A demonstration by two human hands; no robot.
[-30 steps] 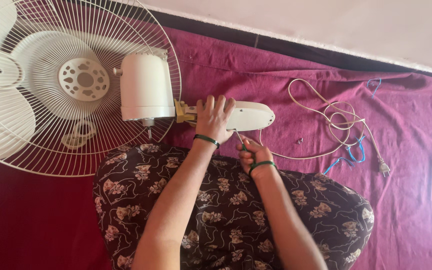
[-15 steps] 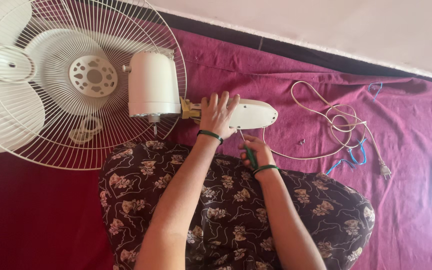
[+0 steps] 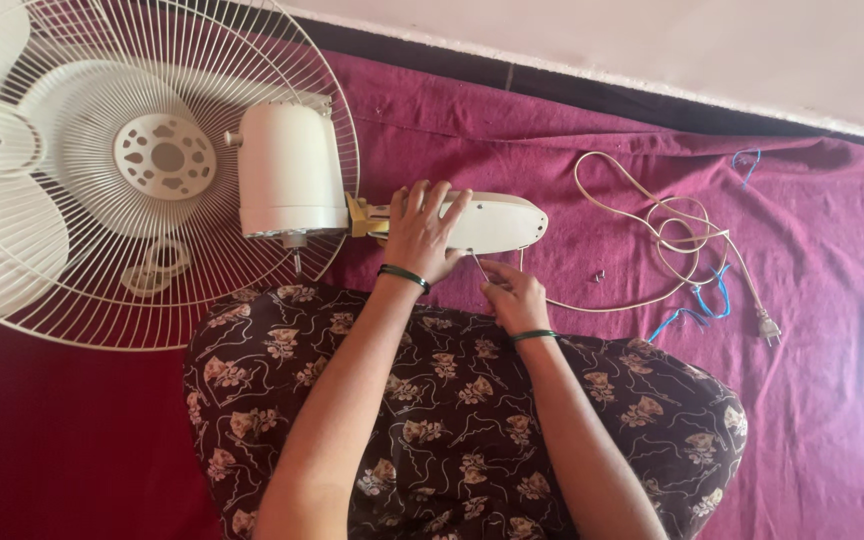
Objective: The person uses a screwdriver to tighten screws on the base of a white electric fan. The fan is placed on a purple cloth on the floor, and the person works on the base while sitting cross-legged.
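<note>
The person sat on the maroon cloth (image 3: 572, 120) with the fan lying flat in front of the knees. The left hand (image 3: 424, 232) lay with spread fingers on top of the cream neck housing (image 3: 497, 222) of the fan, pressing it down; the palm covered the left half of this part, and the rounded right end stayed free beyond the fingers. It was an open hold, not a closed fist.

The right hand (image 3: 514, 297) was just below the housing, near its lower edge. Its fingers were pinched narrow around a thin screwdriver (image 3: 478, 268), whose shaft went up and to the left, and the tip met the underside of the housing just beside the left hand.

The housing had its long axis running left to right. The rounded end pointed right, toward the loose power cord (image 3: 652, 225), and the other end joined the cream motor body (image 3: 290, 170) on the left. Behind the motor, the round wire guard (image 3: 82, 260) with the white blades (image 3: 2, 240) lay further left. The cord ended in a plug (image 3: 769, 328) well apart from both hands, with some blue wire (image 3: 697, 305) lying next to it.
</note>
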